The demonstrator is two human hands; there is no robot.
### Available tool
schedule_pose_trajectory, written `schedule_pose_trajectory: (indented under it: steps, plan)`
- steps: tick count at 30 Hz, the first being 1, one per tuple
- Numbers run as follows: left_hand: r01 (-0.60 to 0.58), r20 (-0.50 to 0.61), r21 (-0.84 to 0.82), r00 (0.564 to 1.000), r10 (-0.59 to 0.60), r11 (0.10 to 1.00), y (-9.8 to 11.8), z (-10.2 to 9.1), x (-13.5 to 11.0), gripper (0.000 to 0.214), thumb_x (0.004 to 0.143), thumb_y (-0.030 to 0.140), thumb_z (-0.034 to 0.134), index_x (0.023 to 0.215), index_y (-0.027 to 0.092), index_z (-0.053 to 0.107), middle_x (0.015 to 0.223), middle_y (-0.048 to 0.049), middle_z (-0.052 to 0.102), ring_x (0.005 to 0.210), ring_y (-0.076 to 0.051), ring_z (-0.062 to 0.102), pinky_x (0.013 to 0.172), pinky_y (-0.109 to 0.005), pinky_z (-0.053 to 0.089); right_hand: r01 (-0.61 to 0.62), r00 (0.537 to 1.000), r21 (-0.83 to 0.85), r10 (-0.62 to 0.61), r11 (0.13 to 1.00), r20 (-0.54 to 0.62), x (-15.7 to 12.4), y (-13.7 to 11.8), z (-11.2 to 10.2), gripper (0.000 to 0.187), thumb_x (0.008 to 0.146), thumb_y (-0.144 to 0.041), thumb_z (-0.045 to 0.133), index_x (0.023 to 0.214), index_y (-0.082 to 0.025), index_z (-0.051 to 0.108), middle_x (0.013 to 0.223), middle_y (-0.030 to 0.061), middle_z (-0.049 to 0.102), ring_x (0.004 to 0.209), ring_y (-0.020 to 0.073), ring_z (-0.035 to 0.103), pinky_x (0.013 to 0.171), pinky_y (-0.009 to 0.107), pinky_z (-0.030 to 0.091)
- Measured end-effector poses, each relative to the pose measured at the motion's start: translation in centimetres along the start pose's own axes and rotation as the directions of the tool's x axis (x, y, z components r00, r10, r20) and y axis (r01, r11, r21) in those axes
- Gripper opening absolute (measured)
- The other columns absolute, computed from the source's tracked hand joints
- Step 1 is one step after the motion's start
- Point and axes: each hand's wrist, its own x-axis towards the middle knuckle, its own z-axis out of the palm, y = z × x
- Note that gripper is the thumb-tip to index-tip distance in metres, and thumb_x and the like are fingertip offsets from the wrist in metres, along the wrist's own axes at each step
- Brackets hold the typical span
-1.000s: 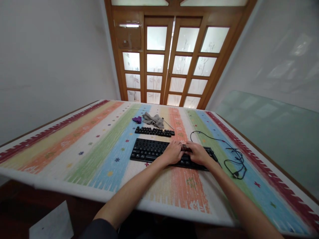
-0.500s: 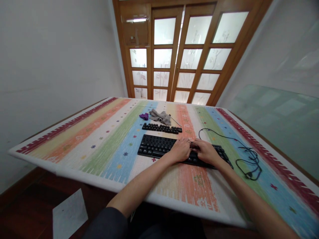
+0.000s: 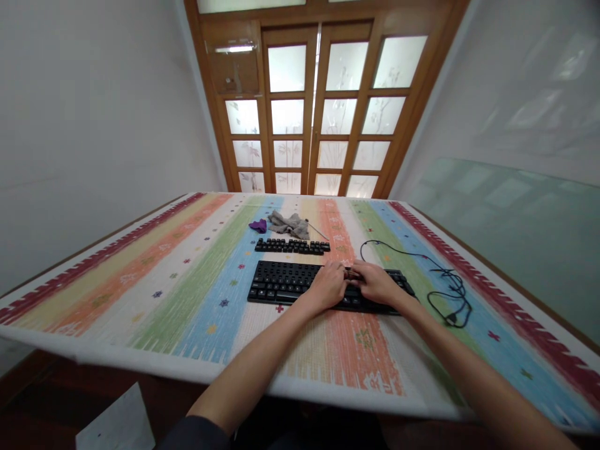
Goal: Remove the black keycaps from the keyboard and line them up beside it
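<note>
A black keyboard [image 3: 281, 284] lies on a striped, many-coloured cloth [image 3: 164, 294] covering the table. My left hand [image 3: 328, 286] and my right hand [image 3: 375, 282] rest on the keyboard's middle, close together, fingers curled around a small thin object between them that I cannot make out. Just behind the keyboard lies a row of loose black keycaps [image 3: 291, 246]. The keyboard's black cable [image 3: 445, 290] trails off to the right in loops.
A grey rag [image 3: 288, 224] and a small purple item [image 3: 257, 225] lie behind the keycaps, with a thin stick [image 3: 319, 233] beside them. Wooden glazed doors [image 3: 309, 112] stand beyond the table. A pale sheet [image 3: 117, 425] lies on the dark floor.
Only the camera has shifted slightly; both hands remain together on the keyboard's middle.
</note>
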Motion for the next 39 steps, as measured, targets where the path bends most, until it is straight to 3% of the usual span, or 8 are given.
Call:
schedule_pose_trajectory:
  steps: [4,9,19,31,39]
  plan:
    - [0.057,-0.068,-0.104,0.996,-0.065,0.993,-0.1,0.0,-0.2,0.016,0.089,0.026,0.057,0.085,0.014,0.065,0.099,-0.0114,0.059,0.102,-0.025,0.054,0.095,-0.038,0.047,-0.008,1.000,-0.007,0.008,1.000,0.023,0.0,0.0,-0.6,0.009,0.083,-0.020,0.060,0.075,-0.017,0.061,0.082,0.0071,0.062,0.076,0.0191,0.058,0.065,0.027,0.036]
    - [0.099,-0.047,-0.192,0.993,-0.110,0.976,-0.4,0.0,0.0,0.015,0.084,0.029,0.063,0.083,0.015,0.068,0.094,-0.0097,0.059,0.102,-0.025,0.054,0.095,-0.038,0.046,0.016,0.998,0.057,-0.020,0.998,0.067,-0.1,0.3,-1.2,0.011,0.082,-0.026,0.064,0.077,-0.016,0.065,0.082,0.0073,0.063,0.074,0.0188,0.058,0.066,0.027,0.039]
    - [0.078,0.003,-0.151,0.997,-0.078,0.986,-0.5,-0.4,0.3,0.011,0.087,0.027,0.058,0.084,0.017,0.058,0.097,-0.0094,0.059,0.100,-0.025,0.054,0.092,-0.039,0.046,-0.137,0.980,0.098,0.120,0.986,0.161,1.2,-0.6,-2.1,0.011,0.072,-0.025,0.073,0.075,-0.017,0.065,0.074,0.0044,0.067,0.070,0.0190,0.059,0.061,0.026,0.037]
    - [0.044,0.042,-0.022,0.998,-0.043,0.999,0.1,-0.6,0.1,0.008,0.091,0.022,0.050,0.090,0.016,0.054,0.103,-0.0121,0.059,0.100,-0.026,0.054,0.093,-0.042,0.045,-0.085,0.993,0.020,0.083,0.996,0.082,1.0,-0.5,-1.4,0.009,0.075,-0.021,0.070,0.075,-0.017,0.062,0.080,0.0072,0.067,0.074,0.0200,0.058,0.063,0.027,0.036]
    - [0.007,-0.024,-0.111,1.000,-0.010,0.994,-0.2,-0.2,0.0,0.006,0.091,0.021,0.051,0.089,0.017,0.055,0.099,-0.0098,0.058,0.099,-0.025,0.053,0.094,-0.042,0.045,-0.029,0.999,0.074,0.026,0.997,0.034,0.6,0.0,-1.3,0.009,0.077,-0.022,0.069,0.075,-0.016,0.062,0.078,0.0058,0.064,0.072,0.0184,0.057,0.064,0.027,0.037]
